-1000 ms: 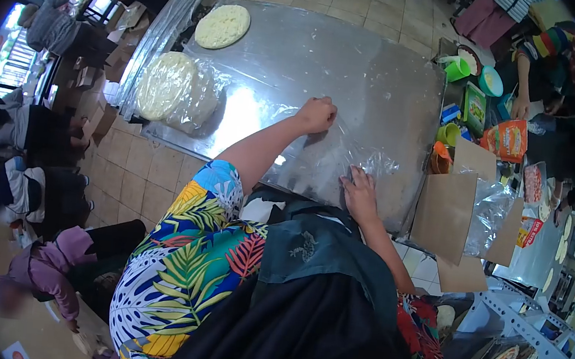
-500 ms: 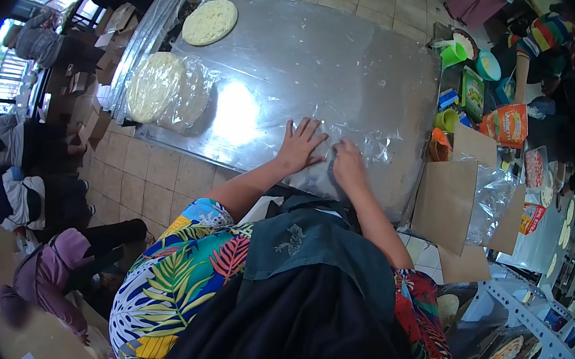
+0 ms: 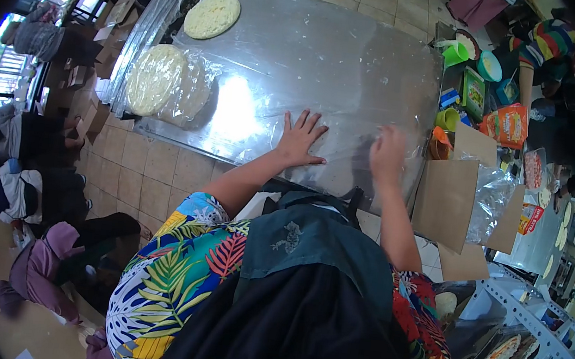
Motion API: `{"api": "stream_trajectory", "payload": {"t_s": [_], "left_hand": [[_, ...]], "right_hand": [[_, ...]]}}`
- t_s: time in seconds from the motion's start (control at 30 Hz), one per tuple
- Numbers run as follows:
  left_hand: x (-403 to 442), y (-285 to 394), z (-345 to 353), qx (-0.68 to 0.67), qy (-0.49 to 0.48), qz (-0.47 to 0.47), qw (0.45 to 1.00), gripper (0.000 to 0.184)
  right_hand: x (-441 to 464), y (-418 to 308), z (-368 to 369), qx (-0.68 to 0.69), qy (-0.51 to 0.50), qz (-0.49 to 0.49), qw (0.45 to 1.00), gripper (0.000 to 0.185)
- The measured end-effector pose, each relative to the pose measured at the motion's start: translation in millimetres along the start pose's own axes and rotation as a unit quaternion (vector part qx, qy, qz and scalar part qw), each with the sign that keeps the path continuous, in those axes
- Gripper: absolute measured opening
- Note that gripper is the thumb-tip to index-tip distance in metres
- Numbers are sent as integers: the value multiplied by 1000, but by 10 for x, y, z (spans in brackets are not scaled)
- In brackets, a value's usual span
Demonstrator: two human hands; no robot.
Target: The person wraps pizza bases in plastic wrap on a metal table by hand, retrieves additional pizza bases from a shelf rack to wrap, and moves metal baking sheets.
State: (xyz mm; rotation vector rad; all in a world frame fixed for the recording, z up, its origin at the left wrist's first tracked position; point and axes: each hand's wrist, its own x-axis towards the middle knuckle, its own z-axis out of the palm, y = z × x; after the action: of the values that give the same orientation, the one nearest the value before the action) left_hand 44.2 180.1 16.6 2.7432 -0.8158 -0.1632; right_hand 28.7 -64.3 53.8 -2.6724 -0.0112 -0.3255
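While our spread left hand [image 3: 298, 142] is bracing plastic film [image 3: 309, 173], our blurred right hand [image 3: 389, 152], grip unclear, is apparently smoothing; continuing would call for steady pressure.

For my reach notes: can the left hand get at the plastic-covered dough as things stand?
Probably yes: nothing stands between the left hand and the dough, though plastic covers it.

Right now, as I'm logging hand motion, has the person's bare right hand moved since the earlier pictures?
Yes: the bare right hand has moved rightward over the shiny grey table, closer to the open brown cardboard box.
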Motion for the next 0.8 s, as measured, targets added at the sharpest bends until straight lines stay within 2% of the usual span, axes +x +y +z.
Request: {"api": "stream_trajectory", "payload": {"t_s": [0.03, 0.07, 0.13, 0.17, 0.23, 0.27, 0.33, 0.4, 0.43, 0.5, 0.53, 0.6, 0.73, 0.8], "left_hand": [[2, 19, -48, 1, -3, 1, 1000, 81], [14, 45, -94, -3, -4, -6, 1000, 75], [72, 58, -96, -7, -6, -10, 1000, 69], [137, 36, -70, -35, -29, -32, 998, 62], [273, -95, 89, -63, -52, -55, 995, 55], [357, -208, 238, -56, -59, -41, 996, 52], [417, -158, 143, -51, -65, -27, 996, 50], [491, -63, -38, 30, -85, -81, 993, 63], [533, -63, -103, 29, -85, -80, 993, 63], [664, -115, -232, 9, -188, -79, 979, 84], [713, -131, -279, 7, -186, -80, 979, 84], [783, -128, -377, 43, -216, -109, 969, 102], [796, -65, -485, 49, -225, -130, 964, 104], [746, -37, -353, 63, -178, -144, 971, 102]], "right_hand": [[-32, -62, 60, 39, -16, -54, 998, 30], [-49, -67, 84, 40, -16, -51, 998, 30], [-52, -42, 127, -57, -107, -10, 993, 45], [-46, 3, 110, -57, -107, -9, 993, 45], [-39, 112, 58, -131, -200, 114, 964, 64], [-23, 113, 39, -132, -201, 114, 964, 64], [28, 136, -15, -119, -268, 131, 947, 79], [48, 129, -13, -123, -270, 134, 946, 80], [39, 119, -14, -125, -272, 136, 944, 82], [30, 116, -67, -125, -274, 139, 943, 84], [41, 108, -95, -125, -274, 141, 943, 87], [20, 158, -115, -127, -266, 141, 945, 90], [5, 232, -156, -129, -263, 136, 946, 96], [24, 229, -148, -132, -270, 137, 944, 97]]}}
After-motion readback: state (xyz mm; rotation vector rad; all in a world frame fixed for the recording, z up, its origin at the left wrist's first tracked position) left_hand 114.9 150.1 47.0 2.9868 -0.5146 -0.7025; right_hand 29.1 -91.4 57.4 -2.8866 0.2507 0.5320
